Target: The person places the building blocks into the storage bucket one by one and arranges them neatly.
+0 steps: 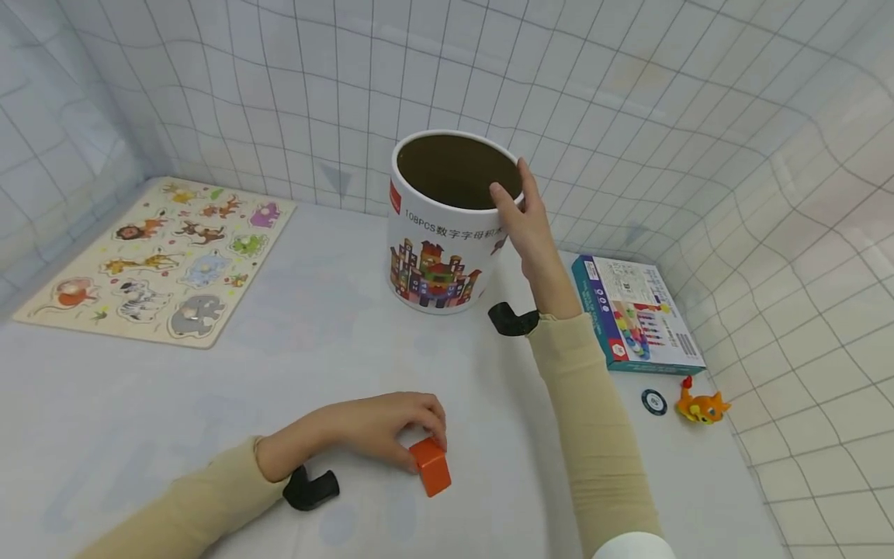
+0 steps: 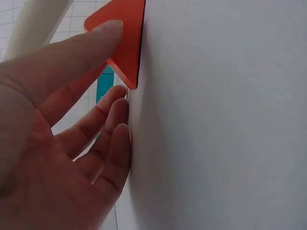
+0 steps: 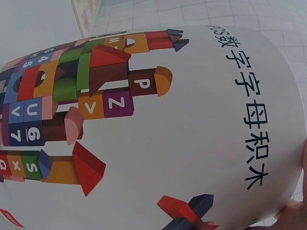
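Note:
On the white surface in front of me lies an orange triangular block (image 1: 434,468). My left hand (image 1: 386,423) pinches it between thumb and index finger, while the other fingers curl loosely beside it. The left wrist view shows the thumb pressed on the flat side of the block (image 2: 128,45). Farther back stands a large white bucket (image 1: 440,225) printed with colourful blocks and lettering. My right hand (image 1: 527,225) grips its right rim. Printed wall of the bucket (image 3: 192,120) fills the right wrist view, with only a bit of the hand (image 3: 292,215) at the edge.
A wooden animal puzzle board (image 1: 164,260) lies at the back left. To the right are a flat toy box (image 1: 639,314), a round black-and-white chip (image 1: 654,401) and a small orange toy figure (image 1: 701,405). White grid-patterned sheeting (image 1: 279,93) rises behind and along the sides.

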Motion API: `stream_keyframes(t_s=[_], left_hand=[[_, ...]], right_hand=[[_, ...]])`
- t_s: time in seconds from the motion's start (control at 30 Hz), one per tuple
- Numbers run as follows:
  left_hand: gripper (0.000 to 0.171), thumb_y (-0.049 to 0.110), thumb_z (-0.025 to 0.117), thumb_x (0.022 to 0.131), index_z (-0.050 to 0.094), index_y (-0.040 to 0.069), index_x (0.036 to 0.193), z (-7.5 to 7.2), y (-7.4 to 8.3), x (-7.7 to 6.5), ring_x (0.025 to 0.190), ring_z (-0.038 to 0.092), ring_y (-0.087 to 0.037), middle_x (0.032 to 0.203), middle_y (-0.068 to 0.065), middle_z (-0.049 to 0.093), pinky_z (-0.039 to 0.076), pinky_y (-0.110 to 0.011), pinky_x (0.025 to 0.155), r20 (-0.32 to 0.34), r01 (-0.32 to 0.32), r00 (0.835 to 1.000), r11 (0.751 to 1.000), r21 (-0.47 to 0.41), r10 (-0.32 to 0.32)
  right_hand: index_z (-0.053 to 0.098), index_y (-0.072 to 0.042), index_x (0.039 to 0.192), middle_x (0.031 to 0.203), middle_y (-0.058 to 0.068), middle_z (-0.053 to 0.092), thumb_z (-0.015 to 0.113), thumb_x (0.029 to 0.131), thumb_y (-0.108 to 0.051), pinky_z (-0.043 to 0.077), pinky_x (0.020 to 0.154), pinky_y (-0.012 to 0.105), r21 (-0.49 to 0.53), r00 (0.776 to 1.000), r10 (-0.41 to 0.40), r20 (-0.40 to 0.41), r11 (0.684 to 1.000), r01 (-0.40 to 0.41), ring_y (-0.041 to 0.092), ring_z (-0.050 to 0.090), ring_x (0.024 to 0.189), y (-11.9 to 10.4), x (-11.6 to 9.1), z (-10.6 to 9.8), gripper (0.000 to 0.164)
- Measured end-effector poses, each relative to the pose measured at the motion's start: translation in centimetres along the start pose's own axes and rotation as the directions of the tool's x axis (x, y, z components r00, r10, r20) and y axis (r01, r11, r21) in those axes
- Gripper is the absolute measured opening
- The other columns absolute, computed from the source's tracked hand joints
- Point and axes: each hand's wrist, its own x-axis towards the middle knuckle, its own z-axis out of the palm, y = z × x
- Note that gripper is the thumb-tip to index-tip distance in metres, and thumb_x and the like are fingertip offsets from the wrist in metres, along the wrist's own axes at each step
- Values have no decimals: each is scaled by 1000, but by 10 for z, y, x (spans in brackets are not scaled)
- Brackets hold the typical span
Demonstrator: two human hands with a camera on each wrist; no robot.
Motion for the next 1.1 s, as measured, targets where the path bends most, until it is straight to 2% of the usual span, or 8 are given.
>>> stream_keyframes(t_s=[0.17, 0.3, 0.37, 0.5, 0.67, 0.87, 1.0, 1.1], left_hand=[[27, 28, 71, 75, 60, 25, 100, -9, 2, 4, 92, 50, -2, 97, 17, 55, 42, -23, 84, -49, 17, 999, 1000, -5, -17], [32, 28, 69, 77, 61, 20, 107, -51, 18, 3, 92, 54, -5, 101, 13, 60, 44, -27, 84, -176, 59, 981, 992, -115, -79], [36, 28, 69, 77, 61, 15, 110, -83, 33, 5, 93, 56, -9, 103, 7, 61, 45, -29, 83, -289, 60, 950, 981, -187, -114], [44, 29, 69, 77, 58, 13, 116, -152, 64, 14, 95, 58, -14, 107, 1, 61, 45, -30, 84, -512, 53, 841, 969, -243, -174], [51, 36, 65, 79, 52, 13, 123, -226, 71, 37, 102, 52, -14, 115, -1, 56, 38, -30, 91, -611, 262, 723, 947, -188, -321], [45, 34, 61, 82, 57, 8, 118, -260, 54, 65, 98, 50, -19, 110, -6, 55, 40, -31, 88, -521, 552, 675, 826, -115, -523], [39, 29, 60, 83, 60, 5, 113, -264, 47, 79, 95, 49, -19, 107, -8, 56, 41, -32, 85, -515, 649, 644, 761, -26, -566], [41, 27, 57, 85, 55, 3, 119, -263, 43, 83, 103, 50, -22, 118, -11, 53, 39, -34, 90, -545, 668, 639, 742, 46, -542]], right_hand=[[10, -41, 140, 142, 3, 26, 48, 86, -50, 19, 101, 51, 9, 1000, 0, -8, 1000, 0, 21, 34, 123, 2, -1, 0, 67], [10, -43, 139, 140, 4, 29, 49, 85, -51, 20, 101, 51, 7, 1000, 16, -8, 1000, -16, 21, 36, 121, 2, -1, 1, 67], [11, -43, 139, 137, 5, 32, 49, 85, -51, 22, 101, 50, 2, 1000, 17, -13, 1000, -17, 20, 38, 118, 2, -1, 1, 66], [11, -44, 139, 129, 7, 38, 49, 85, -50, 25, 100, 47, 7, 1000, 17, -11, 1000, -16, 19, 42, 111, 3, 1, 1, 66], [11, -43, 139, 125, 8, 41, 48, 86, -50, 25, 100, 48, 12, 1000, 14, -1, 1000, -14, 19, 44, 109, 2, 3, 4, 65], [11, -45, 138, 125, 7, 42, 47, 87, -49, 28, 99, 47, -9, 1000, 25, 6, 1000, -25, 19, 44, 109, 5, 4, 8, 63], [11, -46, 138, 120, 8, 43, 47, 86, -50, 29, 97, 47, -15, 1000, 24, -2, 1000, -24, 20, 45, 106, 5, 5, 9, 62], [11, -45, 138, 117, 9, 44, 47, 86, -49, 29, 97, 47, -9, 1000, 23, 5, 1000, -23, 20, 45, 105, 6, 6, 11, 63]])
